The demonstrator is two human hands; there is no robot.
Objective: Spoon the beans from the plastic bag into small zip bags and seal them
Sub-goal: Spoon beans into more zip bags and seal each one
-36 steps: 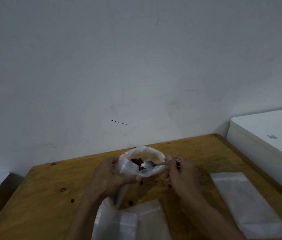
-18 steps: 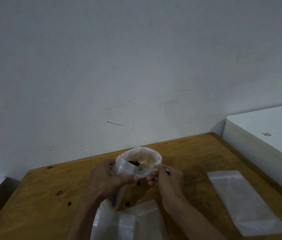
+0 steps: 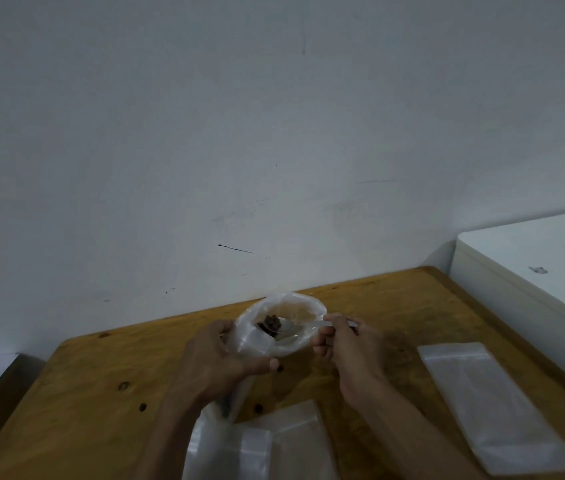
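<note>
My left hand (image 3: 218, 362) grips the near left side of a clear plastic bag (image 3: 303, 306) and holds its mouth wide open above the wooden table (image 3: 83, 403). My right hand (image 3: 350, 348) pinches the handle of a metal spoon (image 3: 288, 325) that reaches into the bag from the right. Dark beans (image 3: 271, 320) lie heaped on the spoon's bowl inside the bag's mouth. An empty small zip bag (image 3: 492, 403) lies flat on the table at the right. More clear bags (image 3: 263, 445) lie under my forearms at the near edge.
A white cabinet (image 3: 534, 268) stands against the table's right edge. A grey-white wall runs close behind the table. A few stray dark beans (image 3: 258, 408) lie on the wood near my left wrist. Lower ground drops away at the table's left side.
The spoon dipped down into the bag half a second ago and has come back up into the mouth with beans heaped on it. My left hand keeps its hold.
</note>
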